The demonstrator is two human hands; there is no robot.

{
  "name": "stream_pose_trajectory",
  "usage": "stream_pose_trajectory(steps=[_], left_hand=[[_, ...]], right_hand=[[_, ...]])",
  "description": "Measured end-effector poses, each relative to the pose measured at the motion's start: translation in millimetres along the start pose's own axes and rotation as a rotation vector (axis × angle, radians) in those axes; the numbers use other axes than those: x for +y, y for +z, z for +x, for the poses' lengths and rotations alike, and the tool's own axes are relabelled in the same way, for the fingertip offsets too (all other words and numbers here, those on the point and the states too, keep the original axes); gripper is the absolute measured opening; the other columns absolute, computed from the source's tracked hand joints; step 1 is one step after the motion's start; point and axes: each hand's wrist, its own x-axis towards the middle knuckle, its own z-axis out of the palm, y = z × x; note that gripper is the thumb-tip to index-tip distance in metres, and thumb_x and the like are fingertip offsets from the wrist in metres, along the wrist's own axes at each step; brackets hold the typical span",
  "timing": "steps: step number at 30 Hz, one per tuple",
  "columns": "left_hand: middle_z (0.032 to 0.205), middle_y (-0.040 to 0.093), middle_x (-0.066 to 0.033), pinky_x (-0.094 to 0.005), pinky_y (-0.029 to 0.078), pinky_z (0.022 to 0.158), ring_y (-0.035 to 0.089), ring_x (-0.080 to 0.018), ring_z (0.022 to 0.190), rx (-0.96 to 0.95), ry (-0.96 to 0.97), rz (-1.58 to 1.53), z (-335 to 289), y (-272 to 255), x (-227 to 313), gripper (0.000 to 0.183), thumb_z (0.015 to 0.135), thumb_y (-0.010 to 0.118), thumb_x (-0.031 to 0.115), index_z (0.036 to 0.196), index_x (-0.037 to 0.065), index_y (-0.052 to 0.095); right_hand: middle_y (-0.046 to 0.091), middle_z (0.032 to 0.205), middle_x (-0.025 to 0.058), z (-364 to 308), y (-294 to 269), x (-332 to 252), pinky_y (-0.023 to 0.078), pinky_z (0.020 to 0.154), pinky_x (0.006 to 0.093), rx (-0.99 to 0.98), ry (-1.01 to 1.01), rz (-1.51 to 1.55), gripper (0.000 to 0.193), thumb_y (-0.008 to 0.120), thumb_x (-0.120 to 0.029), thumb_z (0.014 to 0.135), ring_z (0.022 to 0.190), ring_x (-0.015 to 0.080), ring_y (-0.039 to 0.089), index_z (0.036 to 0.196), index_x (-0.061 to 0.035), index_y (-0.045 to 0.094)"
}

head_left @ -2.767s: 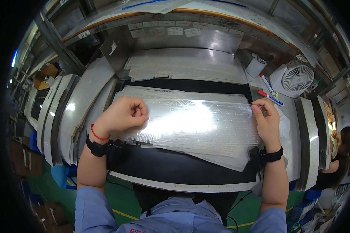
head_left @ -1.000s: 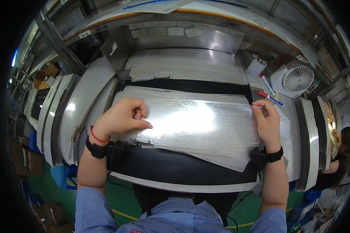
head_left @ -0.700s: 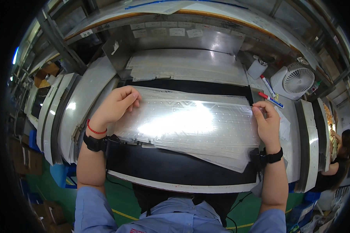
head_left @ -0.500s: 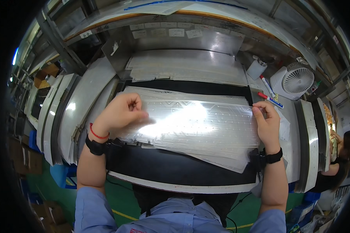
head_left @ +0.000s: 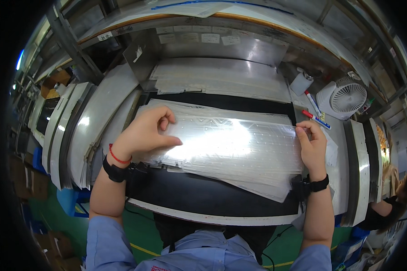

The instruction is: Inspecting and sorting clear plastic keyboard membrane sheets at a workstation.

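Observation:
A clear, glossy plastic sheet [head_left: 267, 135] with rows of small dots lies or hovers over a fanned pile of similar thin sheets [head_left: 276, 192]; bright glare hides part of its surface. At its right end, my right hand [head_left: 312, 144] pinches the upper corner between thumb and fingers. Over the left end is my left hand [head_left: 144, 131], its thumb stretched out and apart from the curled fingers, with nothing visible between them. Whether that thumb touches the sheet I cannot tell. Beneath the pile is a black mat [head_left: 203, 198] on the worktable.
Behind the mat lies another stack of sheets [head_left: 217, 74] against a metal panel. A white fan [head_left: 346, 99], a bottle [head_left: 301, 83] and markers [head_left: 316, 119] stand or lie at the back right. Tall stacks [head_left: 106, 104] flank the left side. Another person [head_left: 395, 203] is at far right.
My left hand has opened, its thumb moving away from the fingers and slightly right. My right hand keeps its pinch on the sheet's corner. The view has shifted slightly.

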Motion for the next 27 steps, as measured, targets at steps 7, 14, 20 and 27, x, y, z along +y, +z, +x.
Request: stream_pose_trajectory(steps=[7,14,20,27], left_hand=[[0.082,0.045,0.0020,-0.0214,0.036,0.064,0.041,-0.0072,0.072,-0.059,-0.028,-0.012,-2,-3,-2,0.045,0.070,0.079,0.012,0.107,0.005,0.054],[0.085,0.045,0.0019,-0.0199,0.035,0.063,0.040,-0.0058,0.073,-0.043,-0.071,-0.089,0,1,-3,0.049,0.069,0.078,0.009,0.109,0.005,0.051],[0.085,0.045,0.0017,-0.0197,0.035,0.061,0.040,-0.0059,0.070,-0.033,-0.033,-0.054,-1,2,-11,0.049,0.069,0.078,0.009,0.109,0.005,0.050],[0.084,0.044,0.0016,-0.0200,0.035,0.061,0.041,-0.0059,0.071,-0.016,-0.024,0.004,-1,5,-7,0.046,0.071,0.075,0.007,0.109,0.005,0.049]], right_hand=[[0.062,0.088,0.0045,0,0,-1,0.043,0.079,0.0262,-0.002,-0.003,-0.012,0.011,0.067,-0.008,0.088,0.085,0.0147,0.056,0.095,0.0002,0.064],[0.061,0.089,0.0039,-1,0,3,0.042,0.078,0.0253,0.001,0.003,0.017,0.011,0.067,-0.009,0.089,0.084,0.0136,0.055,0.095,0.0001,0.064],[0.061,0.090,0.0039,-1,1,2,0.042,0.079,0.0249,-0.003,0.004,0.001,0.011,0.067,-0.009,0.089,0.085,0.0134,0.055,0.096,0.0000,0.064],[0.061,0.090,0.0037,-1,0,2,0.042,0.078,0.0250,0.000,0.018,0.004,0.012,0.067,-0.009,0.089,0.084,0.0132,0.054,0.096,-0.0001,0.065]])
